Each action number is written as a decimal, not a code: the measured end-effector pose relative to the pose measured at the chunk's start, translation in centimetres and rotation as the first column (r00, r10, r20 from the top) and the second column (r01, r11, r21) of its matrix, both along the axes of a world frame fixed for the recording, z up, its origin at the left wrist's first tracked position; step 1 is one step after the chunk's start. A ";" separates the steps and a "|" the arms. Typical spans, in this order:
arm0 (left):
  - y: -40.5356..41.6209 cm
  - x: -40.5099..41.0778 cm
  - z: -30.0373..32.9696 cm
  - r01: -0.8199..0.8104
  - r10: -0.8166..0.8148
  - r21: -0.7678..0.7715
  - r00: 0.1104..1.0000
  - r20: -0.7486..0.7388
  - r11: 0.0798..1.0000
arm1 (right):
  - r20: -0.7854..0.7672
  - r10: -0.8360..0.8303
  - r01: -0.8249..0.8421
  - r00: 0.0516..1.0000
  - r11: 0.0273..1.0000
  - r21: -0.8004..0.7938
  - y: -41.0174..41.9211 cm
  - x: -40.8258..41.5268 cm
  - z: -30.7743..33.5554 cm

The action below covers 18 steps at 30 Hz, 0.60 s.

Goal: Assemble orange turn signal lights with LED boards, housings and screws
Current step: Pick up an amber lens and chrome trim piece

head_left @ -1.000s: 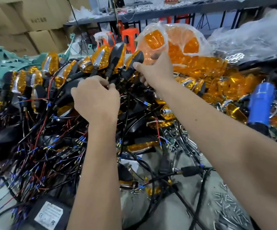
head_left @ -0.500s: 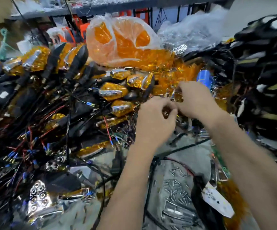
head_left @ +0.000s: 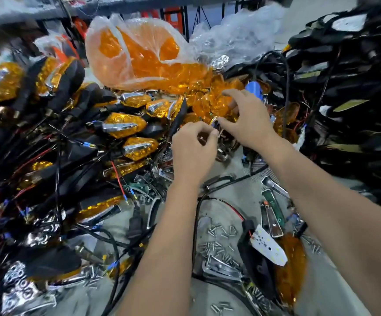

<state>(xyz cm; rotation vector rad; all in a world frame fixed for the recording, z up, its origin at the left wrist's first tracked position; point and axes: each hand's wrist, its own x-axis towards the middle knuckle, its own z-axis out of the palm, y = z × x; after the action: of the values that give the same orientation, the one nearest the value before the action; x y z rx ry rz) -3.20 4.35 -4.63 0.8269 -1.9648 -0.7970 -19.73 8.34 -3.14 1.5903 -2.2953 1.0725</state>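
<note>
My left hand [head_left: 194, 151] has its fingers curled and pinches a small chrome-edged part [head_left: 215, 121] at its fingertips. My right hand [head_left: 247, 119] hovers over a heap of loose orange lenses [head_left: 207, 100], fingers spread and bent, with the thumb tip against the same part. Near the front right lies a white LED board [head_left: 268, 247] on a black housing [head_left: 256, 267], beside an orange lens [head_left: 293, 267]. Several small screws [head_left: 219, 246] are scattered on the grey table [head_left: 226, 197].
Finished orange signals [head_left: 125, 126] with black stems and red-black wires are piled on the left. A clear bag of orange lenses [head_left: 139, 55] stands behind. Black housings [head_left: 355, 92] are stacked at the right. A blue tool [head_left: 254, 88] and chrome trims [head_left: 273, 215] lie nearby.
Both hands left the signal pile at the left and came to the loose lens heap. Since half a second ago my right hand's fingers have spread over the lenses.
</note>
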 end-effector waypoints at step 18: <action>-2.0 1.1 1.6 0.096 -0.072 0.321 0.994 -0.087 0.942 | 0.319 0.166 -0.255 0.933 0.931 0.260 3.3 2.9 5.2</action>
<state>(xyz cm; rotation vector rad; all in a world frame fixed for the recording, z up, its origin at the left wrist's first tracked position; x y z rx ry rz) -2.06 2.34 -3.04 0.8926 -1.8383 -1.2095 -16.80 11.64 2.09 1.9497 -2.6311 1.1165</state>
